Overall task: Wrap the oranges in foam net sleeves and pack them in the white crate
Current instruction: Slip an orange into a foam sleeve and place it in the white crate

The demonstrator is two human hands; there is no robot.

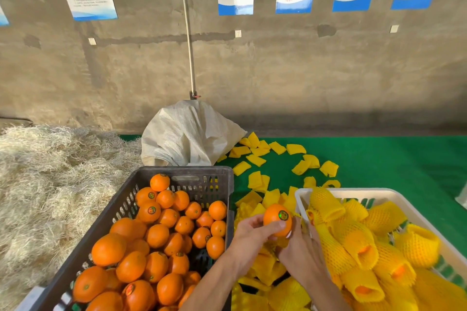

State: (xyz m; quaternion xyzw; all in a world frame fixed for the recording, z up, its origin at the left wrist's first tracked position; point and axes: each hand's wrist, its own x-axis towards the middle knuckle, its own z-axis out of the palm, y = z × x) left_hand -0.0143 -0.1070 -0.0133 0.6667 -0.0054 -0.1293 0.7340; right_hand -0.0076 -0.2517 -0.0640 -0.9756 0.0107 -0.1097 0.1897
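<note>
My left hand (251,232) grips a bare orange (277,217) with a round sticker, held up between the two crates. My right hand (302,250) is right beside and under it, fingers curled at the orange's lower right side, over a yellow foam net sleeve (274,243) that is mostly hidden. The white crate (379,193) at the right holds several oranges wrapped in yellow sleeves (358,242). A dark crate (222,177) at the left is full of bare oranges (156,235).
Loose yellow foam sleeves (255,179) lie scattered over the green table cover (391,159) and heaped between the crates. A white woven sack (189,134) sits behind the dark crate. Straw-like packing fibre (50,171) is piled at the left. A concrete wall stands behind.
</note>
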